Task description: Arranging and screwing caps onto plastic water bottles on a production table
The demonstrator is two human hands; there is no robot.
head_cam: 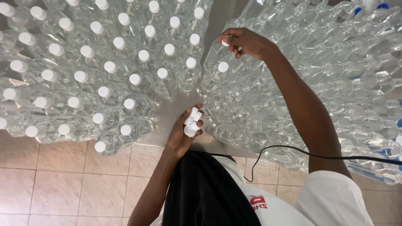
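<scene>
The right hand (247,42) pinches one small white cap (225,42) over the open bottles (293,75) at 1 o'clock, the left hand (184,134) is closed on spare caps (191,122); they look light, hard and slippery, so pinch the rim.

Tabletop (173,119): shiny grey metal sheet, bare only in a narrow strip down the middle. On it, left: clear plastic bottles with white caps (104,67), upright, packed touching in rows. On it, right: clear uncapped bottles (318,62), upright, packed equally tight, one capped bottle (222,68) at their near-left edge. Beneath: beige tiled floor (63,184).
</scene>
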